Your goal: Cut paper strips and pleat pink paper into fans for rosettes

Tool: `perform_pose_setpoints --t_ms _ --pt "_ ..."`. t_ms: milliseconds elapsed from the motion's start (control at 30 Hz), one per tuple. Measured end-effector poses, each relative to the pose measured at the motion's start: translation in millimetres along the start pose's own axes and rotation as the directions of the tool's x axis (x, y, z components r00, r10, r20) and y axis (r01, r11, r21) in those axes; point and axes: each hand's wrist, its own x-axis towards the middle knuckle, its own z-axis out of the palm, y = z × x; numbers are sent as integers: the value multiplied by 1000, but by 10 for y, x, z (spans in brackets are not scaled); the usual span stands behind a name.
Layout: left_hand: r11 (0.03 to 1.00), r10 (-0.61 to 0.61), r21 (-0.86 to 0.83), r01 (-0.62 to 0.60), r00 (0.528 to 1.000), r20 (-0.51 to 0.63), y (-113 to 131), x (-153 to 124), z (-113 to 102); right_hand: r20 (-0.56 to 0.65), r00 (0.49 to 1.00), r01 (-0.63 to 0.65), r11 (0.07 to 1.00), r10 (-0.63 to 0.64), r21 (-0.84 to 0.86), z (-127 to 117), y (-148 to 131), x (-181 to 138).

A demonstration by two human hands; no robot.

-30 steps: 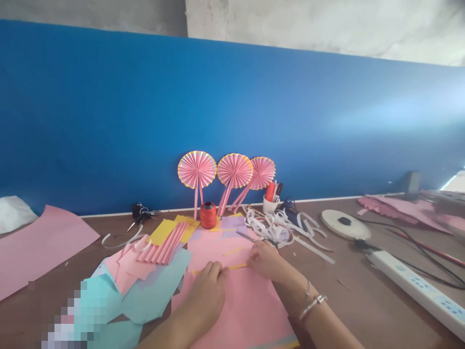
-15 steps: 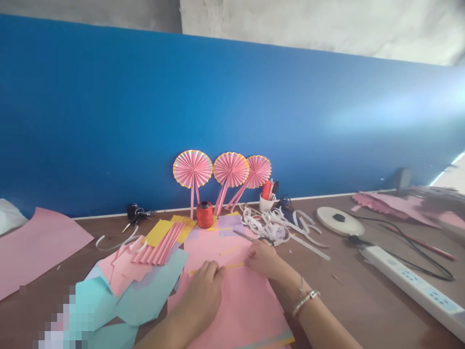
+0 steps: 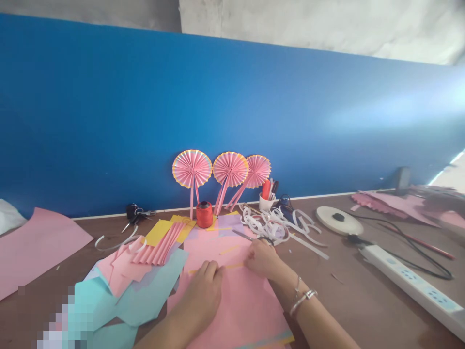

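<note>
A pink paper sheet (image 3: 241, 310) lies on the brown table in front of me, with a thin yellow strip (image 3: 232, 266) across it. My left hand (image 3: 203, 291) presses on the sheet with fingers curled, its fingertips at the strip's left end. My right hand (image 3: 262, 259), a bracelet on its wrist, rests with fingers bent at the strip's right end. Scissors (image 3: 250, 237) lie just beyond the right hand.
Three pink pleated fans (image 3: 228, 170) lean on the blue wall behind a red thread spool (image 3: 204, 214). Folded pink and yellow paper (image 3: 162, 242), teal sheets (image 3: 145, 295), white strips (image 3: 276, 225), a pen cup (image 3: 266, 198), a power strip (image 3: 410, 283) and cables surround me.
The view has shifted slightly, so everything sits a little further left and lower. Both hands stay on the pink sheet at the strip's ends.
</note>
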Motion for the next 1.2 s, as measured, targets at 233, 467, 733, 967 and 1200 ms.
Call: perform_pose_setpoints --t_ms 233,467,733,967,1200 --pt "1000 7 -17 -7 1000 -3 -16 2 21 1 999 -42 999 42 -22 -12 -24 3" --pt "1000 27 16 -26 999 -46 -61 11 125 -33 995 -95 995 95 -5 -116 80 0" --pt "991 58 129 -43 992 -110 -92 -61 164 -77 995 -59 990 70 130 -217 151 -22" --pt "992 42 126 -21 985 -168 -158 -126 248 -59 996 74 975 -62 211 -109 95 -27" --pt "999 -40 26 47 973 -226 -219 -168 347 -43 996 91 946 -82 312 -16 88 -38"
